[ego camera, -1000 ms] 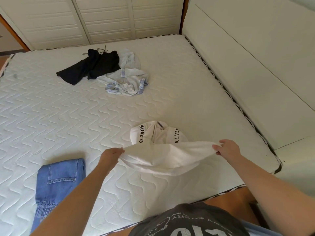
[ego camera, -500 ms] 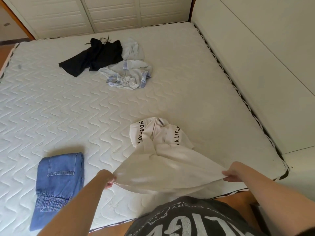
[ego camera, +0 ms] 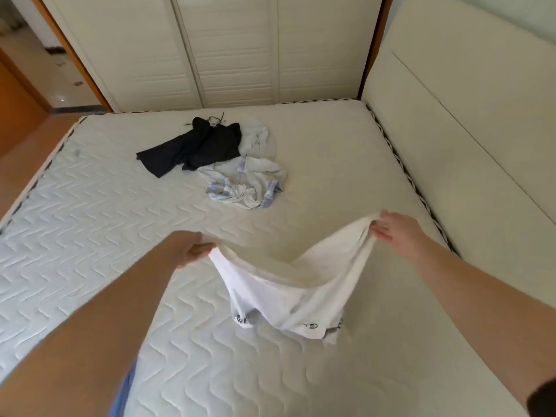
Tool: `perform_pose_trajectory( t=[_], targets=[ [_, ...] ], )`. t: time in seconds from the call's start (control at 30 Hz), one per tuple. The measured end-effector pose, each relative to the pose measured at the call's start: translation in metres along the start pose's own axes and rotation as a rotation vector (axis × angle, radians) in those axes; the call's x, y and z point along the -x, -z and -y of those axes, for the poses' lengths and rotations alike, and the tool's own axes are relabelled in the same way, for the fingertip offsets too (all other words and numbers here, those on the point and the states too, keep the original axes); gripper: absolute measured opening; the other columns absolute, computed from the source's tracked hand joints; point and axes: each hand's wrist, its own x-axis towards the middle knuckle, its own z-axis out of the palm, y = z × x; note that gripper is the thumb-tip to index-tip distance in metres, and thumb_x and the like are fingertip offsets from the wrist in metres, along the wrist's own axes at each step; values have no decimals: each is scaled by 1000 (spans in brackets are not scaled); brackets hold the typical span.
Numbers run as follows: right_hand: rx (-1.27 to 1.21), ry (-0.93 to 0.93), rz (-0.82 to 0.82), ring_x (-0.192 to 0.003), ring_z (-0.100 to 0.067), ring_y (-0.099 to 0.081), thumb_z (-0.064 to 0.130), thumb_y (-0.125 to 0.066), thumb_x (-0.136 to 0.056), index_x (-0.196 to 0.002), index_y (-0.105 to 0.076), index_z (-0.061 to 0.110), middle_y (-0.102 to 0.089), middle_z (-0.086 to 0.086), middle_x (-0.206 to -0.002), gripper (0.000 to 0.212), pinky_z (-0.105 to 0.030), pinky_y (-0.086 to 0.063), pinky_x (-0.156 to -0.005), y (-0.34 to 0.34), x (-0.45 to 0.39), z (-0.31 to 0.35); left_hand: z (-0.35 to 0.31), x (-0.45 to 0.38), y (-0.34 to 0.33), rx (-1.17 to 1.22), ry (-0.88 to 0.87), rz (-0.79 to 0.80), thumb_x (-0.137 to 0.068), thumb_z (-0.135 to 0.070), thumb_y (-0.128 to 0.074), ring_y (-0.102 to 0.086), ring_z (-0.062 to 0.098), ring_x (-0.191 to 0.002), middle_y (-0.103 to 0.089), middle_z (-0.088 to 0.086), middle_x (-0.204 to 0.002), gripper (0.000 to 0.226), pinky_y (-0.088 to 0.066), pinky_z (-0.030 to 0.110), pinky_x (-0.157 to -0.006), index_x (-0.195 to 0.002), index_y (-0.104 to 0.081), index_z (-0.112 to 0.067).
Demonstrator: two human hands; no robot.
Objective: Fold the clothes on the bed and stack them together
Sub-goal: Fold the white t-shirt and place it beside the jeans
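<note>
We grip the white T-shirt (ego camera: 288, 284) with left hand (ego camera: 192, 249) and right hand (ego camera: 397, 233), unfolded; black shorts (ego camera: 192, 150) and plaid shirt (ego camera: 249, 182) wait at twelve o'clock

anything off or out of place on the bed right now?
Nothing damaged or spilled. The white shirt hangs sagging between the left hand and right hand, not yet laid flat. The black garment and the checked-trim garment lie crumpled and overlapping at the far side of the mattress, still unfolded.
</note>
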Motion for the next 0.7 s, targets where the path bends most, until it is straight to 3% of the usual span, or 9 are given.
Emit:
perform_pose_trajectory(
  t=[0.07, 0.17, 0.33, 0.43, 0.5, 0.6, 0.7],
  targets=[
    [-51, 123, 16, -81, -18, -67, 11, -48, -102, -90, -51, 6, -57, -26, -124, 13, -32, -57, -86, -16, -13, 80, -78, 4, -10, 24, -152, -35, -102, 0, -41, -69, 19, -48, -67, 21, -80, 5, -58, 29, -49, -100, -46, 0],
    [-136, 279, -37, -72, -13, -67, 15, -50, -102, -95, -50, 8, -58, -18, -117, 10, -27, -58, -76, -27, -9, 186, -180, 22, -20, 51, -322, -91, -101, -2, -44, -69, 17, -50, -68, 16, -79, 7, -58, 28, -52, -96, -48, -5],
    [-213, 439, -25, -110, -24, -59, 8, -38, -104, -116, -50, 2, -51, -19, -136, 17, -32, -53, -92, -8, 10, 295, -290, 63, -28, 155, -498, -148, -101, -7, -49, -67, 16, -78, -64, 8, -94, 11, -58, 26, -51, -91, -51, -11],
    [-216, 476, -30, -111, -23, -64, 10, -51, -100, -122, -49, 3, -55, -17, -133, 23, -30, -54, -92, 4, 17, 314, -318, 81, -30, 145, -537, -132, -100, -5, -48, -69, 17, -79, -66, 8, -95, 10, -58, 27, -49, -91, -52, -10],
    [-201, 478, -16, -101, -19, -68, 11, -55, -99, -116, -48, 4, -59, -15, -127, 20, -25, -58, -78, 11, 16, 309, -320, 89, -33, 111, -517, -121, -100, -5, -45, -71, 18, -77, -67, 9, -94, 10, -57, 29, -47, -93, -51, -9],
    [-192, 430, -28, -86, -13, -67, 12, -57, -98, -108, -53, 6, -60, -13, -120, 12, -19, -58, -61, 21, 8, 281, -297, 89, -35, 37, -450, -124, -101, -7, -43, -74, 20, -75, -69, 12, -95, 9, -60, 34, -55, -97, -50, -9],
    [-172, 333, -60, -82, -13, -64, 12, -56, -98, -102, -56, 6, -60, -12, -117, 7, -20, -59, -64, 35, -10, 229, -247, 70, -32, -2, -357, -115, -102, -7, -42, -73, 24, -81, -68, 14, -95, 7, -61, 39, -64, -103, -49, -9]
  ],
)
